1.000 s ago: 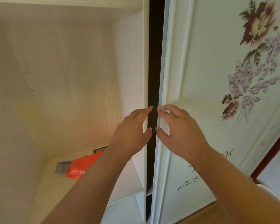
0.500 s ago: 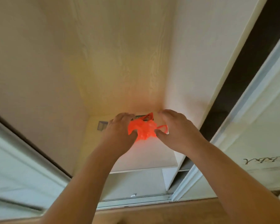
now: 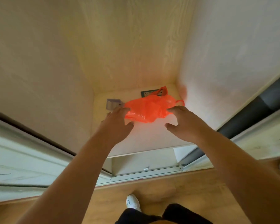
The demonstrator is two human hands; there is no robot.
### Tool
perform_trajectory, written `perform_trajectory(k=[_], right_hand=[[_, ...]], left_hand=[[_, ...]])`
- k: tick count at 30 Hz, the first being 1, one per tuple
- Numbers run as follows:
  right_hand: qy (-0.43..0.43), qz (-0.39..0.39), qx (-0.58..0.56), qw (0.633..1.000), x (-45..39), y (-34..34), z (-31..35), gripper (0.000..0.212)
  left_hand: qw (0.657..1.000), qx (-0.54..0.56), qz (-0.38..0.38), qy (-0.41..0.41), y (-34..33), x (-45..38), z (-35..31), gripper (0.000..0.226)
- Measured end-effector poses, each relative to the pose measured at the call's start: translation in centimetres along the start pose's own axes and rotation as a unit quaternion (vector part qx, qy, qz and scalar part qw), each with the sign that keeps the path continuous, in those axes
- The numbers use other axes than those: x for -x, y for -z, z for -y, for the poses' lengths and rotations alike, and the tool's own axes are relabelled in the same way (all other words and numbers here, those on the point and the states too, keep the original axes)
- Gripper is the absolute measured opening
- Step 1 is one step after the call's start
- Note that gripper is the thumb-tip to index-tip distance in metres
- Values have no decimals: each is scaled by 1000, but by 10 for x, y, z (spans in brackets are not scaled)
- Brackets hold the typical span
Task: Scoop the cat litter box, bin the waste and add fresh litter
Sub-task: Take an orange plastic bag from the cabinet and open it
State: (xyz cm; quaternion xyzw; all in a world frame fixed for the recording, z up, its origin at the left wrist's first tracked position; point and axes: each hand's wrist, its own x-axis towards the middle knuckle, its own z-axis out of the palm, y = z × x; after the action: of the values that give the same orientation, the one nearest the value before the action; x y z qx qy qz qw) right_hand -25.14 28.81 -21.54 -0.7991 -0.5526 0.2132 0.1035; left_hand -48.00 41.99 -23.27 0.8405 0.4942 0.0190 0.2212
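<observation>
An orange plastic bag [image 3: 149, 109] lies crumpled at the back of a pale wooden cupboard shelf [image 3: 152, 138]. Both my arms reach into the cupboard. My left hand [image 3: 116, 122] has its fingertips on the bag's left end, with the thumb spread apart below it. At the bag's right end, my right hand [image 3: 182, 122] touches with its fingertips and its thumb is also held off the bag. No litter box, scoop or litter shows in this view.
A small grey box [image 3: 113, 104] sits left of the bag and a dark dotted card [image 3: 148, 93] lies behind it. Sliding door panels [image 3: 23, 159] flank the opening. Below are a wooden floor [image 3: 168, 191] and my white shoe [image 3: 132, 202].
A second ago both hands were at the sliding door's edge. They then reached in and pinched the orange bag. Now the bag is spread wider and both thumbs are off it.
</observation>
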Motion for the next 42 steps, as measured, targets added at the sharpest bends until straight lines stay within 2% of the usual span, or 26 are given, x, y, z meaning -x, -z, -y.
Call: perform_trajectory(k=[8,15,21,27,29,32,34,36,38,40,42], right_hand=[[-26,103,-93,990,-58,-51,7,83],[-123,167,-238,949,-110,-82,19,81],[-122,199,-216,948,-136,-107,17,97],[-138,210,-239,938,-153,-117,7,94],[-171,224,-263,923,-156,-121,7,94],[-244,250,-336,875,-160,-125,11,95],[-250,249,-356,865,-163,-127,11,92],[-233,221,-367,873,-161,-124,12,72],[-203,179,-327,905,-163,-126,7,59],[-172,131,-279,936,-163,-125,6,55],[-136,93,-284,944,-155,-115,8,56]], left_hand=[[997,21,69,11,-32,-33,17,71],[997,37,68,3,-36,-43,11,70],[995,32,87,28,-46,-59,6,73],[991,92,87,48,-59,-76,8,72],[989,113,73,57,-62,-77,8,70],[986,125,84,65,-68,-77,11,69],[986,123,88,65,-71,-77,14,70],[987,117,90,68,-73,-78,19,70],[987,116,84,70,-77,-79,26,69],[988,127,59,67,-80,-81,31,65],[981,178,7,74,-75,-83,33,56]])
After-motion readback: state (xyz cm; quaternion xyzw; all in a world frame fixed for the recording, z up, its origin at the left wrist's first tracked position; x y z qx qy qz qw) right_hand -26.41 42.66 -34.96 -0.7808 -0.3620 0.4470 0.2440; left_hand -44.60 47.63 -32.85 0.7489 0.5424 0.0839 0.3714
